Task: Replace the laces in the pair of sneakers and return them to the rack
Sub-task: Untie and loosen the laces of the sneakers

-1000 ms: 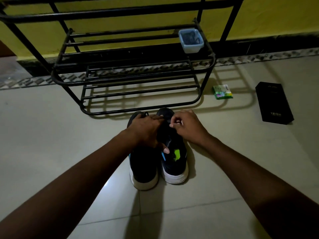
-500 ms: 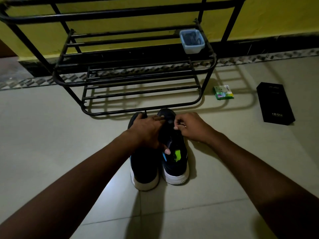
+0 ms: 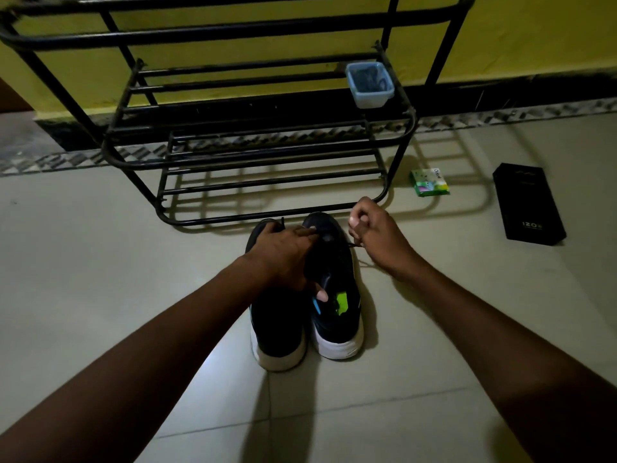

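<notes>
Two black sneakers with white heels stand side by side on the floor, toes toward the rack: the left sneaker (image 3: 278, 329) and the right sneaker (image 3: 335, 315), which has a green tag. My left hand (image 3: 283, 253) rests across both, fingers on the right sneaker's laced part and thumb at its opening. My right hand (image 3: 375, 233), beside that shoe's toe, pinches a thin black lace (image 3: 354, 244) running out from the shoe. A black metal shoe rack (image 3: 267, 155) stands just beyond, with a clear tub (image 3: 370, 84) of dark laces on its middle shelf.
A small green packet (image 3: 429, 182) lies on the tiles right of the rack. Further right lies a black box (image 3: 527, 203). Behind the rack is a yellow wall with a dark skirting. Pale floor tiles surround the sneakers.
My right hand has moved right and away from the shoe's toe, drawing the lace out sideways. My left hand has stayed on the sneakers.
</notes>
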Motion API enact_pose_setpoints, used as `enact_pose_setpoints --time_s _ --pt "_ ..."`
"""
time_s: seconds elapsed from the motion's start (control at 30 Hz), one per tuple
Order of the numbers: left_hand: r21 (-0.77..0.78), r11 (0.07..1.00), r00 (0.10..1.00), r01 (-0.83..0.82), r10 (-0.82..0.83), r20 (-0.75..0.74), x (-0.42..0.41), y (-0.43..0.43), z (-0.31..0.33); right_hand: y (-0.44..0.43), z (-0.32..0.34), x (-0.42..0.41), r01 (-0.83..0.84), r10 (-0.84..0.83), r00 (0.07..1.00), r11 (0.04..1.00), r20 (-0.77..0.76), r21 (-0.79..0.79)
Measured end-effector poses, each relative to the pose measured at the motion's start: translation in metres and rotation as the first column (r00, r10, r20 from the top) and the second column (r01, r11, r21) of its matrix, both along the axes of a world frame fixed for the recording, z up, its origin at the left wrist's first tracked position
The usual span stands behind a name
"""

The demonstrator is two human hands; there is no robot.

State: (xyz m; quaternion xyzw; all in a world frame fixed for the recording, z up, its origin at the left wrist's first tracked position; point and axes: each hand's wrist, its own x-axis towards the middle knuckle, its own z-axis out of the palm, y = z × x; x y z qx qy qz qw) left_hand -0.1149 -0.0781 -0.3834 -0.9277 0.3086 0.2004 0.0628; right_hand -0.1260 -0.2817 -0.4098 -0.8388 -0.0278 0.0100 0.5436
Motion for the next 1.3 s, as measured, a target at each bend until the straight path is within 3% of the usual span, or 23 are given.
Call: enact_pose_setpoints --time_s 0.03,0.1,0.13,0.2,0.3,0.37,0.43,0.5,0.53,0.6,0.67,0.73,0.83,0.97,1.03,1.13,1.2,1.3 --pt "0.0 1.0 1.0 0.003 -0.003 0.002 0.0 0.0 0.0 -0.004 0.0 -0.001 -0.101 0.11 0.993 0.972 0.032 -0.211" --pt "-0.008 1.0 1.0 0.006 -0.006 0.002 0.0 0.0 -0.001 -0.008 -0.004 0.0 -0.27 0.326 0.945 0.799 0.009 -0.537" --pt "-0.013 1.0 1.0 0.006 -0.006 0.001 0.0 0.0 -0.001 -0.008 -0.005 -0.001 -0.314 0.38 0.925 0.737 -0.017 -0.599" --pt "-0.013 1.0 1.0 0.005 -0.005 0.0 0.0 0.0 -0.002 -0.006 -0.007 -0.001 -0.291 0.373 0.928 0.748 0.015 -0.597" --pt "-0.014 1.0 1.0 -0.003 0.003 0.003 0.0 0.001 -0.003 -0.002 -0.005 -0.001 -0.08 0.154 0.976 0.912 0.155 -0.403" --pt "-0.014 1.0 1.0 -0.003 0.003 0.006 0.0 0.002 -0.003 0.003 0.0 0.0 0.076 -0.061 0.988 0.992 0.144 -0.104" --pt "-0.014 1.0 1.0 -0.008 0.008 -0.003 0.0 0.002 -0.004 0.01 0.007 0.0 0.164 -0.156 0.987 0.954 -0.048 0.252" --pt "-0.019 1.0 1.0 -0.01 0.01 -0.005 0.001 0.002 -0.005 0.01 0.009 0.0 0.166 -0.132 0.984 0.927 -0.12 0.337" --pt "-0.018 1.0 1.0 -0.007 0.007 -0.001 0.001 0.002 -0.005 0.008 0.009 -0.001 0.117 -0.101 0.992 0.964 -0.078 0.237" --pt "-0.015 1.0 1.0 -0.003 0.003 -0.001 0.0 0.002 -0.005 0.0 0.007 -0.002 -0.059 0.066 0.997 0.984 0.041 -0.168" --pt "-0.017 1.0 1.0 -0.006 0.005 -0.011 0.0 0.002 -0.004 -0.006 0.004 -0.002 -0.216 0.27 0.962 0.826 0.03 -0.52" --pt "-0.009 1.0 1.0 -0.005 0.005 -0.009 0.0 0.001 -0.003 -0.007 0.003 -0.001 -0.278 0.318 0.947 0.721 -0.053 -0.635" --pt "-0.004 1.0 1.0 -0.012 0.012 -0.011 0.0 0.001 -0.005 -0.008 0.006 0.0 -0.148 0.229 0.97 0.815 0.078 -0.56" --pt "-0.018 1.0 1.0 -0.012 0.012 -0.008 0.001 0.002 -0.007 -0.007 0.009 -0.003 0.085 -0.037 0.986 0.953 0.165 -0.292" --pt "-0.011 1.0 1.0 -0.01 0.01 -0.002 0.001 0.002 -0.007 -0.008 0.007 -0.006 0.233 -0.223 0.97 0.968 0.101 -0.099" --pt "-0.001 1.0 1.0 -0.012 0.012 -0.002 0.001 0.002 -0.007 -0.016 0.0 -0.005 0.439 -0.426 0.898 0.885 -0.112 0.155" --pt "-0.008 1.0 1.0 -0.014 0.014 -0.007 0.001 0.002 -0.007 -0.026 -0.005 -0.007 0.496 -0.48 0.867 0.855 -0.132 0.152" --pt "-0.024 1.0 1.0 -0.01 0.01 -0.024 0.001 0.002 -0.006 -0.032 -0.015 -0.018 0.453 -0.444 0.886 0.891 -0.135 0.04"
